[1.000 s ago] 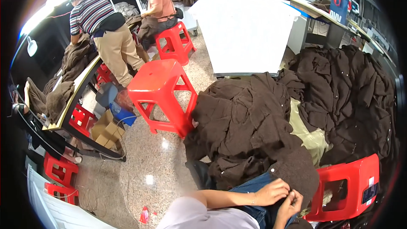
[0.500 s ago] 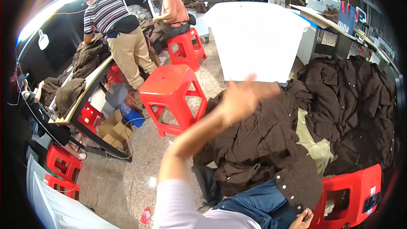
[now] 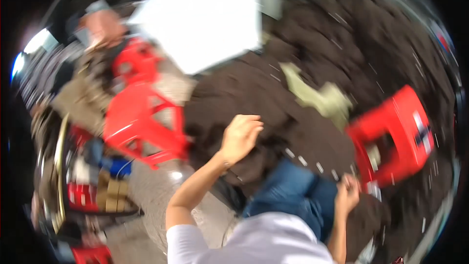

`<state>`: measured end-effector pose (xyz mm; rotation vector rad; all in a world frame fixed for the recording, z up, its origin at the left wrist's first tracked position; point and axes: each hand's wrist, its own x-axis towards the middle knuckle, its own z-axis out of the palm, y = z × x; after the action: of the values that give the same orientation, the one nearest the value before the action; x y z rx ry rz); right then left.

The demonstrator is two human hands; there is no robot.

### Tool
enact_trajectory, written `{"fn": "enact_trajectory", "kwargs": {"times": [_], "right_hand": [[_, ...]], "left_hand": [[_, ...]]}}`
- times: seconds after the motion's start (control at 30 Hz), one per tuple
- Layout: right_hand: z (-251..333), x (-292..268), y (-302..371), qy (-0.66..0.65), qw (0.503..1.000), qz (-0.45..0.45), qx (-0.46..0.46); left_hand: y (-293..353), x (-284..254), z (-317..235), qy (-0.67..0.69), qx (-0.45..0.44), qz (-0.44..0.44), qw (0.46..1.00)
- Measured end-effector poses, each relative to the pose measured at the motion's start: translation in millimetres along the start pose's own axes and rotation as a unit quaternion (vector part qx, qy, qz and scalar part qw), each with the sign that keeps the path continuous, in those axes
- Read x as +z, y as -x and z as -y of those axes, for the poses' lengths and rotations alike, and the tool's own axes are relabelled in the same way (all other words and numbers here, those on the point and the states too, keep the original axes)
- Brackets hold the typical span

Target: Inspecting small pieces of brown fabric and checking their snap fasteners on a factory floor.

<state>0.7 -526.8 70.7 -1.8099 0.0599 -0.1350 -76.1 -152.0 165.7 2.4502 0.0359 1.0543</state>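
A dark brown garment [image 3: 317,139] lies across the person's lap, over blue jeans [image 3: 286,183] of smooth-looking denim. Its cloth looks thick, soft and matt, with a gently rounded outline on the right. The long axis runs from left to right, sloping a little down toward the person's right side, and the buttoned edge faces the person's body. Along that edge sits a row of small pale buttons [image 3: 320,167], smeared into short dashes by blur. On the far side the garment merges in colour with a heap of brown garments [image 3: 224,88], broad and softly folded, so the border between them is hard to make out.

The right hand [image 3: 348,189] has its fingers closed on the garment's edge at the right end of the button row; the exact grip is blurred. The left hand [image 3: 240,138] is over the brown cloth, loosely open with bent fingers and nothing visible in it; whether it touches the fabric I cannot tell.

Just beside the right hand stands a glossy red plastic stool [image 3: 415,134] with a wide cut-out. Beyond the lap, a crumpled, pale yellow-green sheet [image 3: 320,98] lies among the garments. Further off are a smooth white bin [image 3: 210,22], tapering downward, and another red stool [image 3: 127,117].
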Motion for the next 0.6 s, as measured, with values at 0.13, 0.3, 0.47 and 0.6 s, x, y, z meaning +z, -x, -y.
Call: {"fn": "enact_trajectory", "kwargs": {"times": [0.13, 0.3, 0.47, 0.6], "right_hand": [[0.8, 12.1, 1.6, -0.091, 0.996, 0.012, -0.008], [-24.3, -10.1, 6.5, -0.108, 0.992, -0.043, 0.051], [-33.2, -22.3, 12.9, -0.09, 0.992, -0.036, 0.082], [-35.1, -18.8, 13.1, -0.072, 0.996, -0.038, 0.041]], "left_hand": [[39.7, 78.6, -65.0, 0.171, -0.096, 0.088, 0.977], [44.6, 185.9, -124.8, 0.318, -0.114, 0.146, 0.93], [73.5, 224.8, -140.7, 0.3, -0.157, 0.179, 0.924], [84.8, 223.1, -141.2, 0.316, -0.163, 0.184, 0.916]]}}
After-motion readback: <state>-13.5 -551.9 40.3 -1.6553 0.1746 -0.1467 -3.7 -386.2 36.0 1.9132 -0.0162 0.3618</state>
